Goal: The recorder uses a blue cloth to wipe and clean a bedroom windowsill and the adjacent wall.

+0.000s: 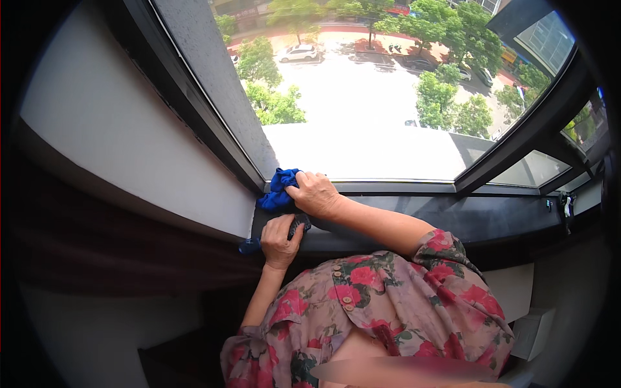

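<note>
In the near left corner of the window frame, my right hand (315, 194) presses a crumpled bright blue cloth (281, 189), its fingers closed over the cloth's right side. My left hand (279, 242) is just below it at the inner edge of the dark windowsill (414, 216). Its fingers are curled round a dark, faintly patterned cloth (299, 224). A dark blue bit of fabric (249, 246) shows on the other side of that hand; whether it belongs to the same cloth I cannot tell.
A large glass pane (362, 149) rises beyond the sill, with a street and trees outside. The white side wall (136, 116) borders the left. A dark curtain (129, 239) hangs below it. Small objects (567, 205) lie at the sill's right end.
</note>
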Demonstrator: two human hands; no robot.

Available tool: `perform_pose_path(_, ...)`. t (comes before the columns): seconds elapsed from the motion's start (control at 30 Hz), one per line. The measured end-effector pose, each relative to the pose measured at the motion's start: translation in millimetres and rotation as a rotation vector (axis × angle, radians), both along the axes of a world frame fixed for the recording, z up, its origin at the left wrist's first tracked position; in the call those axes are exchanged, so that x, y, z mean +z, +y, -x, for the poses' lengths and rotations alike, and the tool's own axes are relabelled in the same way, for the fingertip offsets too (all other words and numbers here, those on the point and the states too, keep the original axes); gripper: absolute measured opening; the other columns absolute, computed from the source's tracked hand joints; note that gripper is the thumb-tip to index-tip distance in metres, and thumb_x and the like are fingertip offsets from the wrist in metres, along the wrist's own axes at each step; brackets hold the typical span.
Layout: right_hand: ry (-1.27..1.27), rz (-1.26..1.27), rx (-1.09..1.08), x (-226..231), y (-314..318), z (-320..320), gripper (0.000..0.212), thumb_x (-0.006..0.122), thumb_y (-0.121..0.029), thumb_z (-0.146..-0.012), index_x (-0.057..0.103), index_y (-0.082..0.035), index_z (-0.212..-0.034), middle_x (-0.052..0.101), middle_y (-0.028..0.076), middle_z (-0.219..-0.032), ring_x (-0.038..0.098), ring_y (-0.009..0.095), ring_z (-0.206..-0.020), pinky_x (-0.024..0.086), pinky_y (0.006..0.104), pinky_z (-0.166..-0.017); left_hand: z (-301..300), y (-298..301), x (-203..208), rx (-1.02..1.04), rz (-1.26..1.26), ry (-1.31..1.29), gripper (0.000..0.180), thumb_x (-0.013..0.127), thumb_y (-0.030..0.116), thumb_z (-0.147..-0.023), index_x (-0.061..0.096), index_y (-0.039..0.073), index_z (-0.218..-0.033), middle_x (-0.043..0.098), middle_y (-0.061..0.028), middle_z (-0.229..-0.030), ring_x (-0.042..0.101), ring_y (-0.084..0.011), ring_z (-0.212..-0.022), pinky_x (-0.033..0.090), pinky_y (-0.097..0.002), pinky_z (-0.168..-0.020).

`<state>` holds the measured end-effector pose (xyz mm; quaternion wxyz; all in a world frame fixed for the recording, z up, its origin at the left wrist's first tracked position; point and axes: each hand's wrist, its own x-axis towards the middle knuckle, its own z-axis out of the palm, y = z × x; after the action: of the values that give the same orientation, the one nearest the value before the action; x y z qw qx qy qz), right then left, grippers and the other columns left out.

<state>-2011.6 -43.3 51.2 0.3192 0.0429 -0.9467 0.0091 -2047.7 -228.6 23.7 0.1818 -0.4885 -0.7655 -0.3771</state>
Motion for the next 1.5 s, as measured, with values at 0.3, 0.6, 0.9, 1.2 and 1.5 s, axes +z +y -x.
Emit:
perform_pose_path(0.3,-0.124,0.245,-0.387,5.8,59.3,-143.5,0.036,0.076,-0.024,-0.072,0.070,-0.011,-0.105,0.057,0.014,-0.084,0.065,0.030,-0.074,0.053,0.0413,-0.063,28.7,5.5,-10.6,0.216,0.040,-0.055,0.030,0.077,0.021,-0.084,0.069,0.005,-0.108,0.070,-0.0110,-0.105,0.064,-0.0320,-0.098,0.050,-0.0442,-0.088)
perform_pose_path(0.6,0.025,0.395,-0.857,-8.4,106.0,-252.7,0.042,0.071,-0.022,-0.077,0.069,-0.008,-0.117,0.059,0.017,-0.096,0.066,0.037,-0.087,0.056,0.0448,-0.076,47.1,17.6,-11.6,0.349,0.104,0.116,0.024,0.067,0.008,-0.089,0.067,0.003,-0.113,0.066,-0.0130,-0.114,0.062,-0.0341,-0.102,0.050,-0.0443,-0.091)
perform_pose_path(0.9,0.014,0.417,-1.143,-18.0,115.8,-279.3,0.072,0.076,-0.029,-0.082,0.046,-0.001,-0.141,0.051,0.020,-0.106,0.061,0.039,-0.099,0.052,0.0473,-0.081,-4.4,51.1,13.5,0.102,0.023,0.217,0.031,0.070,0.005,-0.084,0.068,0.004,-0.115,0.064,-0.0139,-0.122,0.061,-0.0338,-0.114,0.049,-0.0450,-0.098)
perform_pose_path(1.2,0.201,0.368,-1.176,9.3,142.2,-274.8,0.045,0.082,-0.023,-0.073,0.064,-0.005,-0.109,0.057,0.013,-0.099,0.063,0.035,-0.097,0.054,0.0458,-0.079,-74.2,156.6,15.5,-0.516,0.038,0.196,0.035,0.069,0.006,-0.084,0.064,0.003,-0.119,0.060,-0.0160,-0.128,0.060,-0.0319,-0.119,0.050,-0.0403,-0.097)
perform_pose_path(1.5,0.505,-0.151,-1.014,148.4,161.7,-285.0,0.042,0.084,-0.015,-0.066,0.072,-0.011,-0.106,0.060,0.007,-0.090,0.064,0.028,-0.086,0.056,0.0394,-0.072,-102.4,194.4,-1.4,-0.716,0.103,0.101,0.044,0.071,0.013,-0.084,0.061,0.002,-0.126,0.054,-0.0203,-0.139,0.053,-0.0353,-0.128,0.045,-0.0431,-0.106)
